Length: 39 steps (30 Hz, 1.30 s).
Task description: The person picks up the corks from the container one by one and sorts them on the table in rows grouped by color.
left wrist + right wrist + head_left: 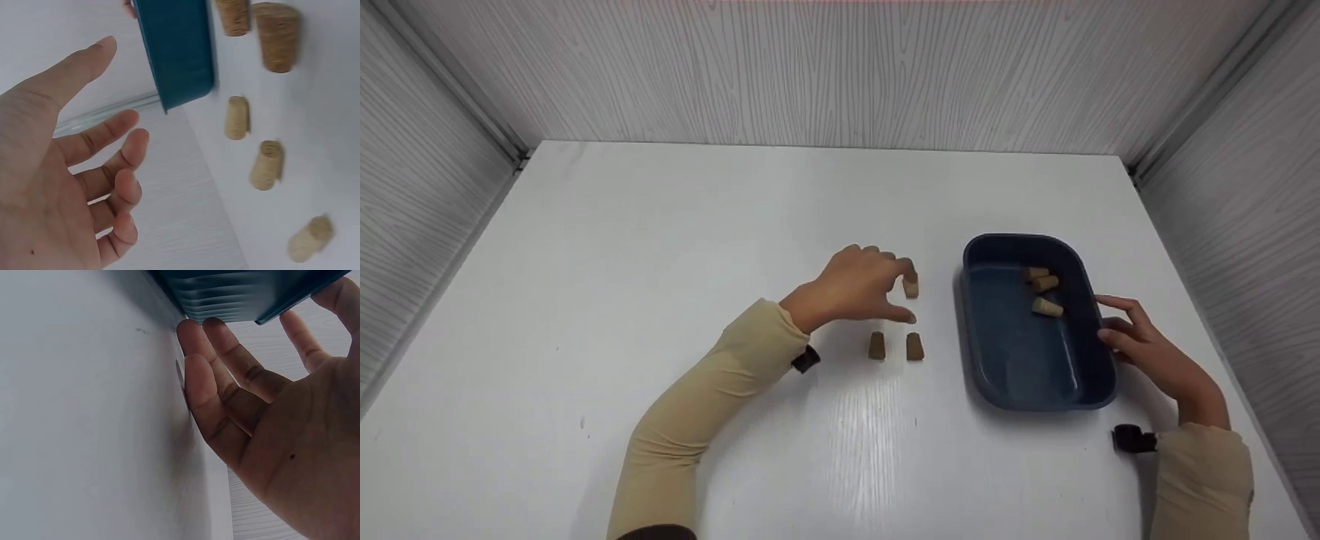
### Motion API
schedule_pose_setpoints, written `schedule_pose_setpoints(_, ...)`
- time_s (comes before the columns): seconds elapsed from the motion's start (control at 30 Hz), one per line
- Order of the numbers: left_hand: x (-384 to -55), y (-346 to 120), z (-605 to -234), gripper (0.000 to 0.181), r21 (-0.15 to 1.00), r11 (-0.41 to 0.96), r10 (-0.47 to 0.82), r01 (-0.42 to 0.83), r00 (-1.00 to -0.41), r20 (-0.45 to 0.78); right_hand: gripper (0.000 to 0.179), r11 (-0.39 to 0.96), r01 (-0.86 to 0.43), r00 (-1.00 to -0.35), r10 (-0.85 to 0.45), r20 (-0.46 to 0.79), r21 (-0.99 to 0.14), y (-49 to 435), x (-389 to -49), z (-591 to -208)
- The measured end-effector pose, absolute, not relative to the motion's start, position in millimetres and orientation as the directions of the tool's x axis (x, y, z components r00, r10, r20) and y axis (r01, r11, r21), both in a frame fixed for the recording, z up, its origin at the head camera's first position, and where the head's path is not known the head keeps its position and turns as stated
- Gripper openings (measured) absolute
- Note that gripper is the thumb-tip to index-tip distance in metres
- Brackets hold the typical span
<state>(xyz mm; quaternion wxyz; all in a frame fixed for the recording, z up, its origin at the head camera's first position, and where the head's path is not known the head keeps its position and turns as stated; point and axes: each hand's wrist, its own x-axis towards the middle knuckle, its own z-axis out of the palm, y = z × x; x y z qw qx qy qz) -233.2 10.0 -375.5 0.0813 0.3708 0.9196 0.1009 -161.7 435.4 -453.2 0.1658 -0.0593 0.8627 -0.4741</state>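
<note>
L hand (859,285), empty, thumb & fingers apart, near loose corks (877,346) on table (622,225); from my feed I judge this the pick-up step, next calling for a thumb-finger pinch. Blue tub (1020,367), 3 inner corks (1045,283); R hand (1155,354), digits apart, rests against tub's R side.

The person's left arm (682,427) bends, then reaches forward and inward. The left hand (861,286) shows its back from above, thumb held well apart from gently curved fingers. The right arm (1201,480) rises from the lower right; the right hand (1156,351) angles inward, index finger extended, lower fingers bent.
</note>
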Motion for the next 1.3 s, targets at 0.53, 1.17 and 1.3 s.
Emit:
schedule_pose_setpoints(0.53, -268, 94, -374, 0.054, 0.270, 0.607, 0.777, 0.747, -0.629, -0.006, 0.050, 0.504, 0.083, -0.933, -0.265, -0.245, -0.860, 435, -163, -460)
schedule_pose_setpoints(1.17, -279, 184, -397, 0.046, 0.255, 0.564, 0.821, 0.785, -0.568, -0.066, 0.052, 0.518, 0.093, -0.933, -0.253, -0.256, -0.851, 435, -163, -455)
schedule_pose_setpoints(1.3, -279, 197, -400, 0.052, 0.295, 0.563, 0.823, 0.772, -0.556, -0.116, 0.052, 0.525, 0.085, -0.934, -0.254, -0.252, -0.847, 436, -162, -453)
